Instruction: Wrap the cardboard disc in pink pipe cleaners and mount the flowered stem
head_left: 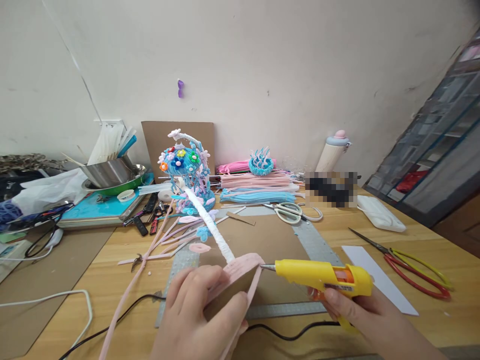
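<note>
My left hand (198, 310) grips a brown cardboard base (230, 291) whose edge and upper side carry pale pink chenille stems (247, 264). A white-wrapped rod (210, 225) rises from that base and leans away to the upper left. In my right hand (360, 315) is a yellow hot glue gun (315, 274), held level. Its metal nozzle is at the base's right corner, touching or almost touching the pink strip there. A long loose pink chenille stem (131, 285) trails down at the left. My palm hides part of the base.
Behind stands a blue chenille piece with colourful flowers (180, 162). Bundles of pink and blue stems (258, 195) lie at the back, near white-handled scissors (290, 214). Red-and-yellow-handled scissors (416, 275) and white card (378, 280) are at right. A black cord (292, 336) crosses the front.
</note>
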`<state>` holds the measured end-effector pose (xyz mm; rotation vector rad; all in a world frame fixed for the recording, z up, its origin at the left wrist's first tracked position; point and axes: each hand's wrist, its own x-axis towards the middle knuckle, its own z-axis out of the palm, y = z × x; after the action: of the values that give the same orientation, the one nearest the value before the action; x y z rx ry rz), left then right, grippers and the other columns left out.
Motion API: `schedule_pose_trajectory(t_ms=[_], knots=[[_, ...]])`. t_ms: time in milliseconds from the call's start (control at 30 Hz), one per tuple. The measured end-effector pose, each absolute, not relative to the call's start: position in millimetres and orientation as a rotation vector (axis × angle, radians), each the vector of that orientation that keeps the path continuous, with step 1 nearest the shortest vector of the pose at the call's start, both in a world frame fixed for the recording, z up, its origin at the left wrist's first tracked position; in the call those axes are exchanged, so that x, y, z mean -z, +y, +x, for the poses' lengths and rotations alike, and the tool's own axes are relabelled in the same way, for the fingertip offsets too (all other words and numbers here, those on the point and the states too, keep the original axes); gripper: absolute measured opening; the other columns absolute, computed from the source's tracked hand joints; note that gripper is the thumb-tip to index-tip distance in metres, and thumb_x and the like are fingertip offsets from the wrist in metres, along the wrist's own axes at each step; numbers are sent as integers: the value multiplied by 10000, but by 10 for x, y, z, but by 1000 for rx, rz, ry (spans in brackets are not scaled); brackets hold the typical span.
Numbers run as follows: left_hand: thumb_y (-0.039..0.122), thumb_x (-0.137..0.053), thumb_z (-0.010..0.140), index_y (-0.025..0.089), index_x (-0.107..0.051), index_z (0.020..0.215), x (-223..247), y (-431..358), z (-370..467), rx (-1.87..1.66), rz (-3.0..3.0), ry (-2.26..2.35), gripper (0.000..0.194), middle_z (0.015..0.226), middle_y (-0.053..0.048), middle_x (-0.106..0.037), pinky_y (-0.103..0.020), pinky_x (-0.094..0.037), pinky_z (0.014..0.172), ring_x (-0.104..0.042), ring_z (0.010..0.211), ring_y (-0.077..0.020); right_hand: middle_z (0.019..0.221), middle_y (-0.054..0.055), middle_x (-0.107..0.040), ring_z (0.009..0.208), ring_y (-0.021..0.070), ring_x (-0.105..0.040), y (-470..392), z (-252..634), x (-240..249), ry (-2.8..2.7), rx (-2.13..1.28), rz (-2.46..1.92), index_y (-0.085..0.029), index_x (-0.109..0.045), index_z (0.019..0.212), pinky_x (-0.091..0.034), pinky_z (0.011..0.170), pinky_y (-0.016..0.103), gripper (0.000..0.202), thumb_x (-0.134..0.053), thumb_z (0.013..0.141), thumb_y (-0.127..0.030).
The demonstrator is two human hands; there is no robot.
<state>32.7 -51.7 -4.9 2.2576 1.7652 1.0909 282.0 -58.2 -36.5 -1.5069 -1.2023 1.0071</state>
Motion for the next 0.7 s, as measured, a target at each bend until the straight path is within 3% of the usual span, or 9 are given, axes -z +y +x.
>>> schedule_pose_trajectory(t_ms=[233, 700], knots=[[274, -599, 718, 285, -668, 813, 59, -535, 332, -984, 2200, 1838, 118, 833, -18, -698, -350, -535, 840, -651, 856, -220, 712, 60, -742, 706, 251, -695, -589, 2847, 346, -1236, -983, -1543, -220, -710, 778, -597, 650, 319, 452, -701, 667, -658], [237, -598, 706, 298, -666, 865, 106, -545, 347, -1000, 2079, 1967, 184, 849, -5, -679, -337, -543, 836, -644, 913, -219, 654, 19, -696, 664, 211, -656, -595, 2791, 323, -1183, -995, -1528, -230, -684, 693, -580, 646, 288, 357, -734, 655, -582]])
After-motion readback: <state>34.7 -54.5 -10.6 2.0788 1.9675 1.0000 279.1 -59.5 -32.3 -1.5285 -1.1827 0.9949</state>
